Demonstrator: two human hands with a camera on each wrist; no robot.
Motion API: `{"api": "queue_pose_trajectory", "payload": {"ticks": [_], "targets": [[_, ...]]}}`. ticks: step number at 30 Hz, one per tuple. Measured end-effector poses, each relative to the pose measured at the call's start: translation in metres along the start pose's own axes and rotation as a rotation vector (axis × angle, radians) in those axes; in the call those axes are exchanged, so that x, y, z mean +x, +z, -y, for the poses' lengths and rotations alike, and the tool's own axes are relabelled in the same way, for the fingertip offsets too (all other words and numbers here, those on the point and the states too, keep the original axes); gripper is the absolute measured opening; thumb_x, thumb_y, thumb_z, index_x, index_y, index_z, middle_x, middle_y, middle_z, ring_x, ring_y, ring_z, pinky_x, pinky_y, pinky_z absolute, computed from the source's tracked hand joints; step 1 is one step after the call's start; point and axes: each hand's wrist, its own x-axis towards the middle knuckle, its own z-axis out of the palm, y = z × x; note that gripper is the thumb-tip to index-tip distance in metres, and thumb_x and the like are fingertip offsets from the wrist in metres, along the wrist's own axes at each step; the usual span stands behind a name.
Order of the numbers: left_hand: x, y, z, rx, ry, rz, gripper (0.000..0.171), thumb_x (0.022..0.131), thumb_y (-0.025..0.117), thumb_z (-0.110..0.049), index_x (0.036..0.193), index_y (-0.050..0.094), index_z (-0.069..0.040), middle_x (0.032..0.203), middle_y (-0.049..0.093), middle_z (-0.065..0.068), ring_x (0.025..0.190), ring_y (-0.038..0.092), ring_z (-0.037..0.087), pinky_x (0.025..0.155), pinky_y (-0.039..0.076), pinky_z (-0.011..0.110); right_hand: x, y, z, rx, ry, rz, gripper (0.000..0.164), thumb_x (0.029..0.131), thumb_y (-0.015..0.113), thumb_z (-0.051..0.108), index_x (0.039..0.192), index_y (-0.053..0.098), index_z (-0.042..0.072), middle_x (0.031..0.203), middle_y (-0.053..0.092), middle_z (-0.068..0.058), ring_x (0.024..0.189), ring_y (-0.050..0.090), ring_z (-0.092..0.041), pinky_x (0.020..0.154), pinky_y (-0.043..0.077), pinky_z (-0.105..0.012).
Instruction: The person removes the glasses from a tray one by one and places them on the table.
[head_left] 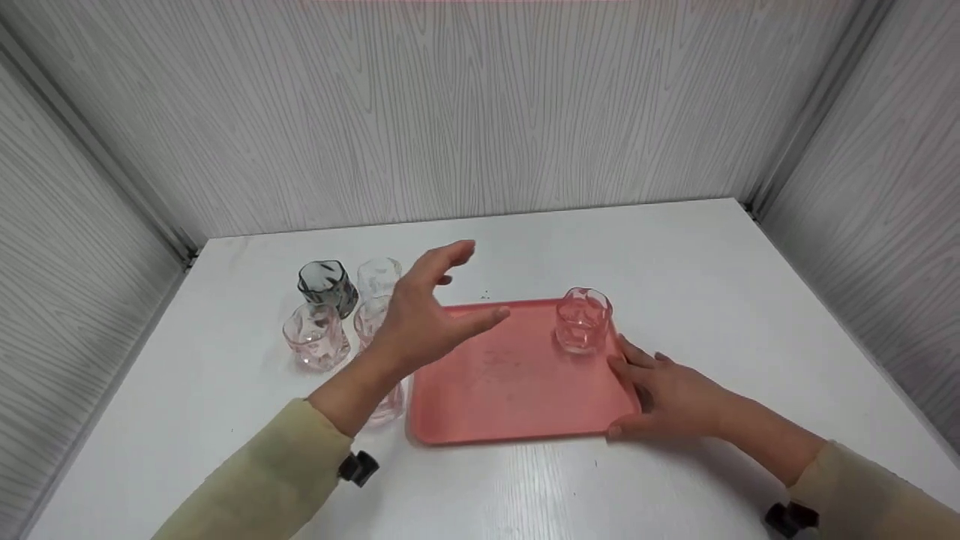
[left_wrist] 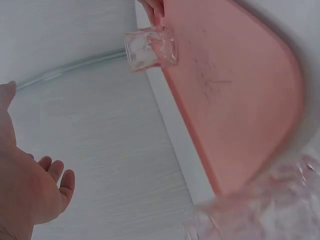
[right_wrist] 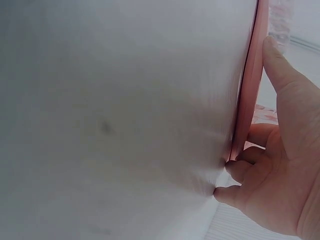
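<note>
My left hand [head_left: 420,322] hovers over the left side of a pink tray [head_left: 517,405], thumb and fingers spread apart with nothing between them. On the tray's right edge, my right hand [head_left: 675,401] grips the rim, its thumb at the near corner and its other fingers farther back. A pink-tinted drinking glass [head_left: 583,322] stands upright in the tray's far right part, close to those fingers. In the right wrist view, the fingers [right_wrist: 250,172] bend against the tray's side wall [right_wrist: 248,90].
Left of the tray stand several glasses: a dark grey one [head_left: 328,287], a clear one [head_left: 379,277] and pinkish ones, including a glass [head_left: 315,337] at the outer left. My left forearm partly hides some. White grained panels [head_left: 480,112] border the white table [head_left: 712,300].
</note>
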Motion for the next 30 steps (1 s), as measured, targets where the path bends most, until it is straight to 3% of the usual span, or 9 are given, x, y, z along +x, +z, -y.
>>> {"api": "queue_pose_trajectory", "payload": {"ticks": [5,10,14,17,21,30], "targets": [[0.024,0.044,-0.004,-0.049,-0.011,0.059,0.087,0.083,0.092,-0.040,0.154,0.053,-0.008,0.152,0.057,0.004,0.139,0.051,0.014,0.109,0.046,0.042,0.001,-0.001,-0.001,0.003,-0.016,-0.006,0.118,0.080,0.070,0.085,0.164,0.038,0.008,0.175,0.021,-0.016,0.145,0.043,-0.054,0.118,0.033,-0.068],[0.036,0.083,0.001,-0.057,-0.126,0.150,0.092,0.084,0.090,-0.048,0.159,0.049,-0.014,0.156,0.053,-0.001,0.142,0.047,0.013,0.113,0.044,0.039,0.001,0.000,-0.002,0.015,-0.006,0.002,0.120,0.079,0.069,0.086,0.165,0.037,0.008,0.175,0.019,-0.015,0.147,0.041,-0.051,0.119,0.030,-0.068],[0.040,0.108,0.011,-0.064,-0.208,0.207,0.093,0.084,0.089,-0.049,0.160,0.047,-0.017,0.157,0.051,-0.001,0.145,0.045,0.014,0.116,0.042,0.038,0.001,0.000,-0.002,0.015,0.004,0.009,0.120,0.078,0.068,0.087,0.166,0.037,0.011,0.175,0.020,-0.013,0.143,0.040,-0.062,0.115,0.037,-0.069],[0.042,0.124,0.020,-0.057,-0.239,0.240,0.092,0.085,0.089,-0.048,0.161,0.046,-0.018,0.158,0.050,-0.001,0.146,0.044,0.015,0.118,0.041,0.038,0.000,-0.001,-0.001,0.010,0.010,0.013,0.120,0.078,0.067,0.088,0.166,0.037,0.011,0.175,0.021,-0.012,0.140,0.039,-0.066,0.112,0.040,-0.070],[0.045,0.139,0.029,-0.042,-0.270,0.272,0.092,0.085,0.089,-0.048,0.162,0.045,-0.021,0.160,0.048,-0.002,0.145,0.045,0.016,0.117,0.042,0.037,0.000,-0.003,0.001,0.008,0.012,0.021,0.120,0.079,0.067,0.087,0.166,0.037,0.011,0.175,0.020,-0.013,0.145,0.040,-0.057,0.115,0.036,-0.069],[0.048,0.163,0.040,-0.043,-0.301,0.352,0.099,0.083,0.091,-0.048,0.164,0.042,-0.022,0.162,0.047,-0.002,0.148,0.043,0.016,0.121,0.038,0.041,0.000,0.000,-0.001,0.005,-0.008,0.014,0.119,0.081,0.066,0.087,0.164,0.036,0.007,0.176,0.017,-0.012,0.147,0.040,-0.053,0.120,0.029,-0.068]]}}
